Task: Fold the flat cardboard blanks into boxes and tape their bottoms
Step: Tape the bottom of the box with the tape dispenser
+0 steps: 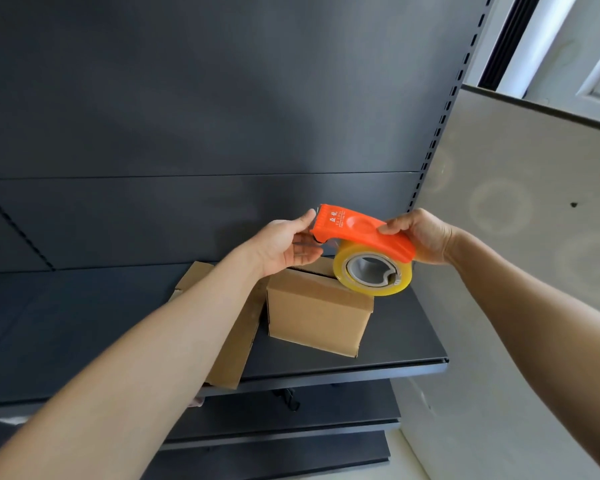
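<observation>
An orange tape dispenser (357, 228) with a roll of clear yellowish tape (373, 271) is held in the air above the shelf. My right hand (420, 235) grips its rear end, thumb on top. My left hand (288, 244) pinches the front end by the cutter with thumb and fingers. Below them a folded brown cardboard box (317, 311) stands on the dark shelf (395, 341). Flat cardboard blanks (234, 351) lie beside it on the left, partly hidden under my left forearm.
The dark metal back panel (187, 116) of the shelving rises behind. A slotted upright (440, 126) runs along the shelf's right side, with a pale grey wall panel (520, 220) beyond it. Lower shelves (291, 420) show underneath the front edge.
</observation>
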The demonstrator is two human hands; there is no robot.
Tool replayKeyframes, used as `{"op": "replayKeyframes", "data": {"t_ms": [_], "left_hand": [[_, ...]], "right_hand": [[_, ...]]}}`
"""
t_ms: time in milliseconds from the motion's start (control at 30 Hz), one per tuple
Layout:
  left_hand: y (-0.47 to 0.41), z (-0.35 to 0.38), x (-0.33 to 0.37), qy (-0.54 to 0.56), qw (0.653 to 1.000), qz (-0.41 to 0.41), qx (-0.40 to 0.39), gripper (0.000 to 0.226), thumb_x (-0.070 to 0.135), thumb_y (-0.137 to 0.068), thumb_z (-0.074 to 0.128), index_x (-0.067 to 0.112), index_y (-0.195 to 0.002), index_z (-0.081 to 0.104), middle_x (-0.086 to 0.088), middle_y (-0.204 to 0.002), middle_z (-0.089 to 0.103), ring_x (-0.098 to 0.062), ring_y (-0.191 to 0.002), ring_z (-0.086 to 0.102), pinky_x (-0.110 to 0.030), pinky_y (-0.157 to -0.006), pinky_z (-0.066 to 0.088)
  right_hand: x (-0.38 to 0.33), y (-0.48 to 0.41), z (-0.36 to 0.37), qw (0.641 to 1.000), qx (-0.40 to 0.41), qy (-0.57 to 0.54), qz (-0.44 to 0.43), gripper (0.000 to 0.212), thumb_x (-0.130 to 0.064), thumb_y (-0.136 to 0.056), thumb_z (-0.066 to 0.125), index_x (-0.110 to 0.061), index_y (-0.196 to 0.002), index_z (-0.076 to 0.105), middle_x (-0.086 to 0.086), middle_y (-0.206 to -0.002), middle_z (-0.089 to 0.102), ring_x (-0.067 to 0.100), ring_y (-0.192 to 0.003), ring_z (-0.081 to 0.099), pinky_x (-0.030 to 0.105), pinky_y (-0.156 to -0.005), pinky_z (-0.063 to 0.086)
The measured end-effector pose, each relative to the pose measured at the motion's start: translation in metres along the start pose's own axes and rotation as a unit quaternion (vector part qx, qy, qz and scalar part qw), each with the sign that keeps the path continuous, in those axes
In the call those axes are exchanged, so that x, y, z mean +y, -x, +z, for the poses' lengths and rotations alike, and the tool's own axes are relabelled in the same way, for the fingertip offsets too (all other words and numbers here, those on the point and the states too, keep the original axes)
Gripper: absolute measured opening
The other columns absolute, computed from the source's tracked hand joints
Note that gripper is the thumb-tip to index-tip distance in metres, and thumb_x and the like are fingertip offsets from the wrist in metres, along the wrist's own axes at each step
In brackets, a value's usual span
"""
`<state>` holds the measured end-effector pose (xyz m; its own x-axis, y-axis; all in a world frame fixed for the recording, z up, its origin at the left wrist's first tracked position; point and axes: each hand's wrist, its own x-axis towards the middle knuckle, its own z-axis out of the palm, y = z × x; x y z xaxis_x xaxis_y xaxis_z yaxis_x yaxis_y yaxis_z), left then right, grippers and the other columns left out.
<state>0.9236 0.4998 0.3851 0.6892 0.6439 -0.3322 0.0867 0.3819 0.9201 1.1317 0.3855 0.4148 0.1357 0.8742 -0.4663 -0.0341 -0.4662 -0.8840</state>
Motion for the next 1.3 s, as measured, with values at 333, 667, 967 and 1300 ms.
{"op": "replayKeyframes", "data": {"t_ms": [333, 667, 967, 1300], "left_hand": [[-0.005, -0.004, -0.002, -0.038, 0.999, 0.037, 0.004, 0.037, 0.042, -0.092, 0.053, 0.007, -0.092, 0.062, -0.008, -0.084, 0.063, -0.018, -0.074, 0.062, -0.027, -0.070, 0.057], [-0.009, -0.014, -0.017, -0.035, 0.999, 0.009, 0.015, 0.015, 0.015, -0.093, 0.057, 0.001, -0.090, 0.064, -0.011, -0.080, 0.063, -0.020, -0.070, 0.063, -0.029, -0.066, 0.057], [-0.018, -0.019, -0.045, 0.010, 0.996, 0.035, 0.078, 0.015, 0.004, -0.094, 0.052, 0.001, -0.083, 0.062, -0.011, -0.081, 0.060, -0.018, -0.076, 0.059, -0.029, -0.078, 0.053], [-0.026, -0.020, -0.048, 0.066, 0.985, 0.020, 0.160, 0.028, -0.004, -0.091, 0.037, 0.006, -0.066, 0.042, -0.011, -0.068, 0.048, -0.017, -0.057, 0.047, -0.022, -0.051, 0.045]], "right_hand": [[-0.003, -0.004, 0.000, 1.000, -0.007, 0.020, 0.008, 0.025, -0.017, -0.083, 0.050, -0.001, -0.098, 0.062, 0.011, -0.083, 0.070, 0.023, -0.075, 0.064, 0.036, -0.082, 0.048], [-0.004, -0.009, 0.002, 0.999, 0.005, 0.045, 0.004, 0.022, -0.017, -0.087, 0.049, -0.002, -0.094, 0.063, 0.011, -0.082, 0.069, 0.022, -0.072, 0.064, 0.035, -0.079, 0.049], [-0.016, -0.015, 0.022, 0.985, 0.025, 0.173, -0.006, 0.024, -0.027, -0.089, 0.056, -0.006, -0.097, 0.065, 0.010, -0.083, 0.070, 0.022, -0.068, 0.066, 0.031, -0.064, 0.051], [-0.010, -0.007, 0.021, 0.968, 0.086, 0.231, -0.036, 0.033, -0.038, -0.084, 0.063, -0.006, -0.091, 0.067, 0.015, -0.088, 0.071, 0.030, -0.075, 0.066, 0.044, -0.081, 0.054]]}}
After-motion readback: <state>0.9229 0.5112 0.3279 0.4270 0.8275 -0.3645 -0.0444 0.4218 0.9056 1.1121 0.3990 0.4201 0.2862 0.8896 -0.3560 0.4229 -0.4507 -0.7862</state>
